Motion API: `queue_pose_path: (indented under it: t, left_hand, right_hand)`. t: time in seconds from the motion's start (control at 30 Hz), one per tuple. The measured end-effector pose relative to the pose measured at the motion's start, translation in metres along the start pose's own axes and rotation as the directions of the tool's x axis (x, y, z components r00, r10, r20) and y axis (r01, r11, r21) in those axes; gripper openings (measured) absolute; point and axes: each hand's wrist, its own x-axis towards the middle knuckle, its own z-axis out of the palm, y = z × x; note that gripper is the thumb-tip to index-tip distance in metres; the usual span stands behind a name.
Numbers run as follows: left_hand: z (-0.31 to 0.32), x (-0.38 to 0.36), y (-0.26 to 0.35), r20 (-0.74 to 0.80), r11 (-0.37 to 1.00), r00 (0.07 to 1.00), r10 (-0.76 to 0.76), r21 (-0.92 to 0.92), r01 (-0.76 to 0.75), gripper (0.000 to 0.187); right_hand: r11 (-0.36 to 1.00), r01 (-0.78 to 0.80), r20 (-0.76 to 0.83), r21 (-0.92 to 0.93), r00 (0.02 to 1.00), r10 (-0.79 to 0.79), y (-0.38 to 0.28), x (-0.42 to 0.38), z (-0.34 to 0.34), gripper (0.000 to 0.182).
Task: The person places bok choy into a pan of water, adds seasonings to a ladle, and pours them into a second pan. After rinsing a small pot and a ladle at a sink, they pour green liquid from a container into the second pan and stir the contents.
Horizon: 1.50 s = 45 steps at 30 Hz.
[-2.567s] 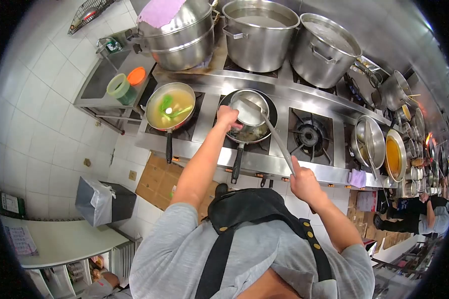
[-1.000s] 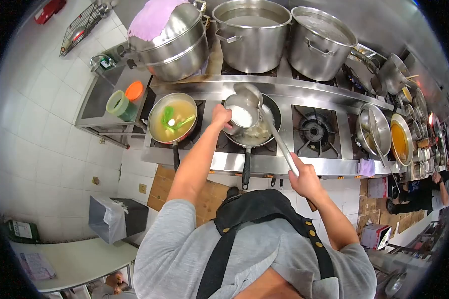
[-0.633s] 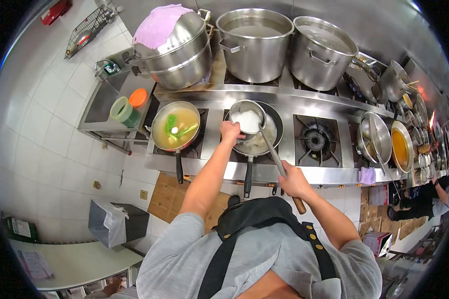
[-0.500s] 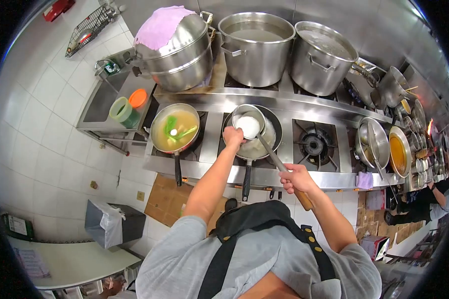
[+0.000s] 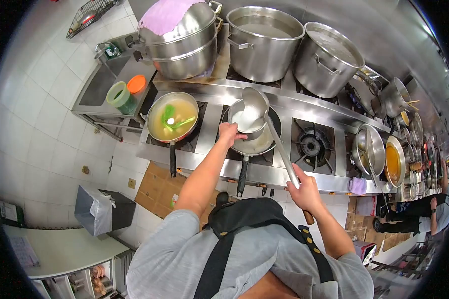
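My left hand [image 5: 230, 133] grips the near left side of a small metal bowl [image 5: 255, 135] of white liquid, held over a black-rimmed frying pan [image 5: 277, 118]. My right hand [image 5: 304, 189] is closed round the handle of a long metal ladle [image 5: 283, 152], just above its wooden end. The ladle's cup is tilted over the far rim of the bowl, its inside toward me. Pale liquid covers the part of the pan's bottom that shows. To the left, another frying pan [image 5: 152, 117] holds yellowish broth with green leaves and a small white piece.
Behind stand a steamer pot [image 5: 179, 55] under a pink cloth and two big stockpots [image 5: 263, 60] [image 5: 320, 74]. A bare burner [image 5: 312, 145] lies to the right, then metal bowls [image 5: 376, 149]. Pan handles jut over the stove's front edge. A person [image 5: 424, 217] stands far right.
The ladle's cup has risen and tipped up at the bowl's far rim. My right hand has shifted slightly down and right. My left hand still grips the bowl. The camera view has shifted a little.
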Motion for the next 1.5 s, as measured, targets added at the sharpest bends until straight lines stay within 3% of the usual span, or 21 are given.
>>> queue_pose_path:
  t: [0.03,0.13,0.27,0.37,0.47,0.5,0.57,0.63,0.67,0.7,0.73,0.77,0.8,0.9,0.97,1.07,1.1,1.13,1.2,1.4,1.5]
  left_hand:
    - [-0.002,0.002,-0.001,0.012,1.0,1.0,0.0,0.009,0.0,0.013]
    - [0.003,-0.008,0.014,-0.02,0.997,1.0,0.014,0.081,-0.013,0.011]
    - [0.001,-0.009,0.042,-0.086,0.933,0.994,0.062,0.359,-0.027,0.019]
    - [0.005,-0.014,0.061,-0.096,0.84,0.976,0.195,0.53,-0.115,0.025]
    - [0.023,-0.029,0.096,-0.056,0.458,0.978,0.2,0.888,-0.042,0.024]
    - [0.027,-0.027,0.101,-0.04,0.436,0.98,0.195,0.899,-0.05,0.024]
    - [0.035,-0.026,0.112,-0.004,0.18,0.988,0.156,0.983,-0.024,0.021]
    - [0.046,-0.031,0.116,0.003,0.09,0.984,0.18,0.996,-0.019,0.019]
    - [0.049,-0.03,0.117,0.016,0.049,0.985,0.172,0.998,-0.025,0.019]
    - [0.051,-0.03,0.117,0.03,0.007,0.987,0.161,0.999,-0.031,0.018]
    - [0.055,-0.03,0.116,0.035,-0.006,0.987,0.159,0.999,-0.034,0.018]
    - [0.059,-0.029,0.115,0.043,-0.028,0.985,0.17,0.999,-0.039,0.018]
    - [0.062,-0.027,0.113,0.05,-0.048,0.983,0.178,0.998,-0.042,0.018]
    - [0.063,-0.019,0.107,0.04,-0.065,0.984,0.174,0.997,-0.029,0.019]
    - [0.062,-0.016,0.107,0.035,-0.06,0.988,0.148,0.998,-0.026,0.019]
    - [0.066,-0.016,0.108,0.023,-0.045,0.991,0.135,0.999,-0.017,0.019]
    - [0.067,-0.017,0.108,0.015,-0.036,0.989,0.147,0.999,-0.01,0.019]
    - [0.068,-0.018,0.108,0.012,-0.036,0.99,0.143,0.999,-0.007,0.019]
    - [0.071,-0.02,0.108,0.055,-0.073,0.984,0.167,0.996,-0.043,0.019]
    - [0.08,-0.022,0.107,0.081,-0.097,0.982,0.168,0.993,-0.065,0.018]
    - [0.083,-0.019,0.107,0.085,-0.105,0.985,0.153,0.992,-0.069,0.018]
  right_hand:
    - [0.99,0.1,-0.068,-0.104,0.992,-0.107,0.003,-0.001,0.001,0.056]
    - [0.975,0.17,-0.114,-0.143,0.976,-0.187,0.007,0.0,0.002,0.055]
    - [0.99,0.12,-0.167,-0.071,0.977,-0.131,0.022,0.012,0.013,0.055]
    - [0.975,0.134,-0.134,-0.179,0.978,-0.159,0.057,0.04,0.019,0.052]
    - [0.968,0.045,-0.106,-0.249,0.992,-0.073,0.094,0.067,0.043,0.05]
    - [0.961,-0.017,-0.088,-0.275,0.996,-0.007,0.104,0.074,0.054,0.048]
    - [0.954,-0.086,-0.078,-0.288,0.995,0.066,0.115,0.074,0.066,0.047]
    - [0.99,-0.107,-0.015,-0.09,0.994,0.106,0.113,0.073,0.075,0.038]
    - [0.999,-0.025,-0.055,-0.034,0.998,0.023,0.112,0.069,0.08,0.021]
    - [0.999,-0.029,-0.058,-0.021,0.998,0.027,0.112,0.067,0.082,0.021]
    - [0.856,-0.291,0.161,0.427,0.956,0.244,0.112,0.066,0.084,0.014]
    - [0.468,-0.538,0.439,0.701,0.843,0.311,0.105,0.063,0.08,0.009]
    - [0.341,-0.548,0.454,0.764,0.831,0.32,0.088,0.056,0.071,0.005]
    - [0.233,-0.568,0.498,0.789,0.814,0.299,0.073,0.041,0.072,0.004]
    - [0.267,-0.566,0.481,0.78,0.815,0.324,0.061,0.031,0.076,0.007]
    - [0.646,-0.437,0.29,0.626,0.899,0.328,0.061,0.023,0.082,0.042]
    - [0.643,-0.441,0.293,0.626,0.897,0.33,0.066,0.022,0.083,0.042]
    - [0.824,-0.338,0.152,0.455,0.941,0.302,0.07,0.021,0.082,0.042]
    - [0.982,-0.163,-0.055,0.095,0.984,0.169,0.068,0.018,0.074,0.052]
    - [0.946,-0.189,-0.019,-0.264,0.981,0.191,0.099,0.035,0.071,0.061]
    - [0.947,-0.13,-0.12,-0.295,0.988,0.098,0.124,0.046,0.087,0.059]
